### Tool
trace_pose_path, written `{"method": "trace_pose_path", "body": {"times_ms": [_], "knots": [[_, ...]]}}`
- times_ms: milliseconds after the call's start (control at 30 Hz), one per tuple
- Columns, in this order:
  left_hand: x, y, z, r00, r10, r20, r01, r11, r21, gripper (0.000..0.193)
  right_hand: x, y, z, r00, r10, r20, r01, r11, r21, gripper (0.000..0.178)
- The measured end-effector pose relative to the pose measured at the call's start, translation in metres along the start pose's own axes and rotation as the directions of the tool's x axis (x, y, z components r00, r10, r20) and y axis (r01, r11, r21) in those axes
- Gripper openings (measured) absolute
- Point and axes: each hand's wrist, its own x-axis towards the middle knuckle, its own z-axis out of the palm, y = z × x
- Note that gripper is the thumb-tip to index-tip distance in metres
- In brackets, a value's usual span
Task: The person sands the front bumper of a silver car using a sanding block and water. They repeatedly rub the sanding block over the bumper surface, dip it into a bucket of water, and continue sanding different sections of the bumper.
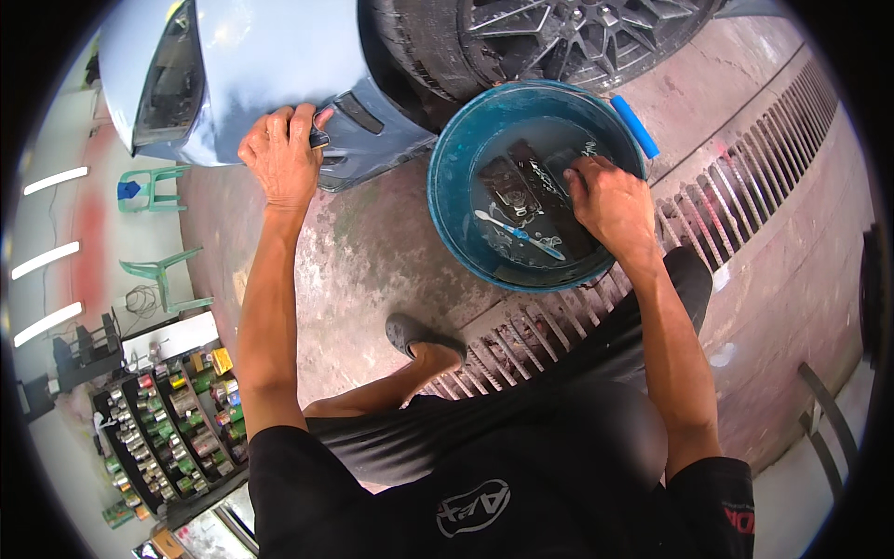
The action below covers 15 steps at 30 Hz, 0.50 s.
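My left hand is closed round a small dark block with a pale yellowish edge, against the lower part of a light blue-grey car bumper. My right hand reaches into a teal bucket of water, its fingers curled at the far right of the soaking sheets; what they grip, if anything, is hidden. Dark sheets with white print, which look like sandpaper, lie in the water. Beside them is a blue and white toothbrush.
A car wheel stands just beyond the bucket, which has a blue handle grip. A slotted floor drain runs beneath my legs. Green plastic chairs and a rack of cans are at the left.
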Motion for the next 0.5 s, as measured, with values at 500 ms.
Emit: {"method": "trace_pose_path", "body": {"times_ms": [500], "knots": [[0.036, -0.008, 0.004, 0.989, 0.147, 0.031, -0.145, 0.989, -0.036, 0.061, 0.002, 0.002, 0.004, 1.000, -0.009, -0.017, 0.009, 1.000, 0.012, 0.024]]}}
